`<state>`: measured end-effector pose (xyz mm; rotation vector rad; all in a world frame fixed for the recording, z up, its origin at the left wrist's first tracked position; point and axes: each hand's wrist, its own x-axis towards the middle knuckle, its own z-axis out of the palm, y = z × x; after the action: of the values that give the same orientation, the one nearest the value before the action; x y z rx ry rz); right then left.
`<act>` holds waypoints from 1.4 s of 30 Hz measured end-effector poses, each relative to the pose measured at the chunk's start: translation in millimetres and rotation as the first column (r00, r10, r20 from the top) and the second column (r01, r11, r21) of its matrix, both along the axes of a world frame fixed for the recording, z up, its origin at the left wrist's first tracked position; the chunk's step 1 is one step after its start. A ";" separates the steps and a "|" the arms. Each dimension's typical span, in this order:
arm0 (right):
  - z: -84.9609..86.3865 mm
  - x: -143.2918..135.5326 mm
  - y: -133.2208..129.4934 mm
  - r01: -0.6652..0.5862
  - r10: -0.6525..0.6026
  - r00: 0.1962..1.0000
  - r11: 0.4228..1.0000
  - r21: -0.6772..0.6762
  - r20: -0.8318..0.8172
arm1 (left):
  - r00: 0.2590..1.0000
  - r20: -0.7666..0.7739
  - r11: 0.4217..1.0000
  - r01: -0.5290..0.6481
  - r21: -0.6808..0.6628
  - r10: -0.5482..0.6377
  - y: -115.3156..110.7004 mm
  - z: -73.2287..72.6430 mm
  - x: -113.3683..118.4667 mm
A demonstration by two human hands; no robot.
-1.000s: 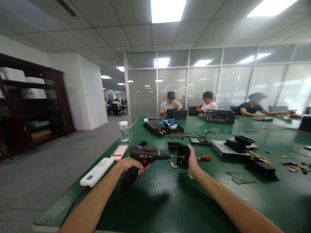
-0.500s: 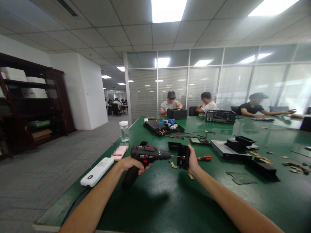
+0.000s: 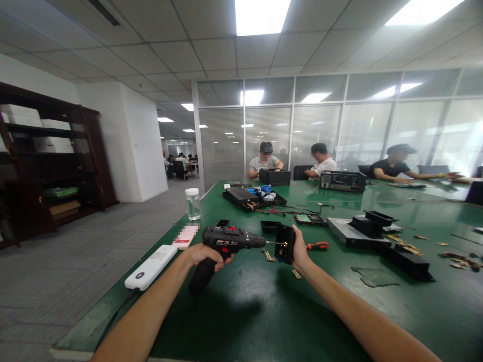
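My left hand is wrapped round the grip of a black cordless drill, which points to the right. The drill's thin bit reaches into the open side of a small black box. That box stands upright in my right hand, whose fingers are closed round its right side, above the table. Behind the box lies a screwdriver with an orange and black handle. Small brass-coloured pieces rest on the green table below the bit.
At the left edge are a white power strip, a phone and a clear jar. Black housings, a silver case and metal bits lie right. Several people sit across the table.
My hands, the drill and the black box look almost unmoved. Across the table, the person at the right has shifted an outstretched hand slightly.
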<state>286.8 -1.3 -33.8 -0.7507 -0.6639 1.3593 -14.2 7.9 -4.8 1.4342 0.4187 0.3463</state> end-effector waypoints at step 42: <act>-2.0 -0.3 0.5 0.018 -0.016 0.998 1.000 -0.021 0.067 | 1.000 0.007 0.999 0.012 -0.041 -0.012 0.4 -0.4 -2.2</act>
<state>286.5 -0.8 -35.8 -0.8199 -0.6950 1.3322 -16.4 8.3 -5.2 1.3947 0.4092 0.3312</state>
